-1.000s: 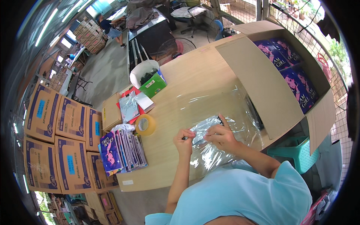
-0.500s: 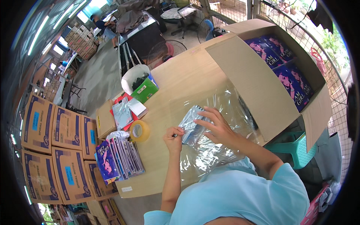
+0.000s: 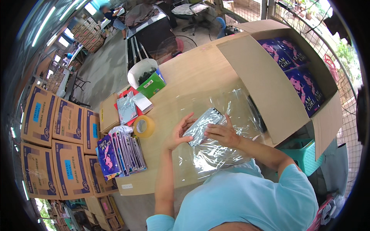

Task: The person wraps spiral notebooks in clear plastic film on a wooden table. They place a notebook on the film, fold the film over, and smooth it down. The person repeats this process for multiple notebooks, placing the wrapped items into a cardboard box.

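A small stack of spiral notebooks (image 3: 208,120), wrapped in shiny clear plastic, lies tilted between my hands over the table. Its black coil binding shows at the far right corner. My left hand (image 3: 181,133) is at its left side, fingers spread and thumb touching the near left edge. My right hand (image 3: 225,134) grips the right side, fingers across the wrapped face and thumb raised by the coil end. Loose clear plastic sheets (image 3: 216,158) are spread beneath and around the stack, reflecting light.
To the left sit a tape roll (image 3: 143,126), a row of spiral notebooks (image 3: 127,152) and a green-and-white container (image 3: 152,85). An open carton (image 3: 254,84) of purple notebooks stands right, above a green stool (image 3: 304,158). Stacked cartons (image 3: 69,165) flank the table (image 3: 185,73). Another person (image 3: 113,19) is far off.
My left hand has opened from a pinch at the wrapping's edge to spread fingers beside the stack. My right hand has shifted down its right side. The view has moved slightly.
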### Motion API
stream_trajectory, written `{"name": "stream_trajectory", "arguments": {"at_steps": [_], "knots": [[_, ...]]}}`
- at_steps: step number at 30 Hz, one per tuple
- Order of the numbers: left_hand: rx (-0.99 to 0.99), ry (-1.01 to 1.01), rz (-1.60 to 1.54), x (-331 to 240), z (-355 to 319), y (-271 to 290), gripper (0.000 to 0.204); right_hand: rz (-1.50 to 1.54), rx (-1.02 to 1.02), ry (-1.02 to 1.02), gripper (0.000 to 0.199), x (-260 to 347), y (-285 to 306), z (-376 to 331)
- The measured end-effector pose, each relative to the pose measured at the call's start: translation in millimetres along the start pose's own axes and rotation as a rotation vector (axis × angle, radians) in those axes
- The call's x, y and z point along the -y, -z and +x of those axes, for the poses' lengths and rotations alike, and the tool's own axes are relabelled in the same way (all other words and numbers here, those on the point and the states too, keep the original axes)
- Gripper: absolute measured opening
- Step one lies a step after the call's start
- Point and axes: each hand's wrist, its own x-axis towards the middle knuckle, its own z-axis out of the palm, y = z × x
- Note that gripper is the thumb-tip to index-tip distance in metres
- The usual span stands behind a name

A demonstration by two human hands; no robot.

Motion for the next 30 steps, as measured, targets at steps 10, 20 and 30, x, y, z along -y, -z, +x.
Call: {"name": "stream_trajectory", "arguments": {"at_steps": [10,20,30], "knots": [[-0.175,0.121,1.296,-16,21,-29,0.078,-0.157,-0.296,-0.698,0.052,5,98,-55],[-0.095,0.097,1.350,-26,24,-35,0.075,-0.352,-0.209,-1.474,0.033,-84,156,-136],[-0.080,0.065,1.324,-20,24,-28,0.075,-0.340,-0.280,-1.424,0.020,-87,146,-131]]}}
